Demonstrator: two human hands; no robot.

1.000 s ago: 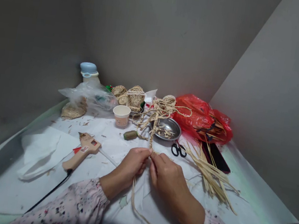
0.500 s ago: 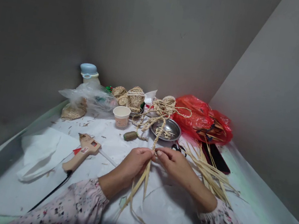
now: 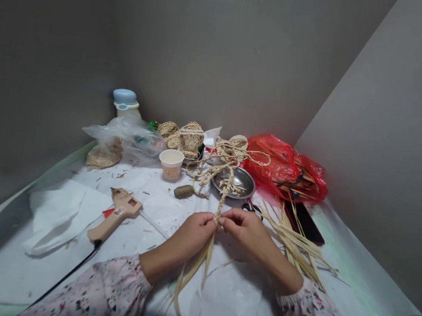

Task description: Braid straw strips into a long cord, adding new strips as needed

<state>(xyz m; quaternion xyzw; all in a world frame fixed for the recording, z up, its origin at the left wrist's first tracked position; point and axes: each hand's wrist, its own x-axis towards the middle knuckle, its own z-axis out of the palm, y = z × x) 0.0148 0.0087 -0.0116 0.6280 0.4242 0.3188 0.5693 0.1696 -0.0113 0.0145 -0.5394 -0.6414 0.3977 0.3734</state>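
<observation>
A braided straw cord [image 3: 223,197] runs down from the metal bowl [image 3: 244,185] to my fingertips at the middle of the table. My left hand [image 3: 198,232] pinches the lower end of the braid from the left. From the right, my right hand [image 3: 242,228] grips the same spot with thumb and forefinger, close against the left fingertips. Loose straw strands [image 3: 183,287] hang below both hands toward the near edge. More of the cord lies looped over the bowl, which holds short straw scraps.
A glue gun [image 3: 115,217] with a cable lies left. Behind are a paper cup [image 3: 171,164], a bottle [image 3: 126,102], coiled straw pieces [image 3: 191,139] and a red bag [image 3: 274,162]. Straw strips [image 3: 301,247], scissors [image 3: 254,209] and a dark phone-like object [image 3: 307,224] lie right.
Both hands have shifted slightly down, and their fingertips are closer together. The loose strands below have swung, one now reaching nearer the bottom edge.
</observation>
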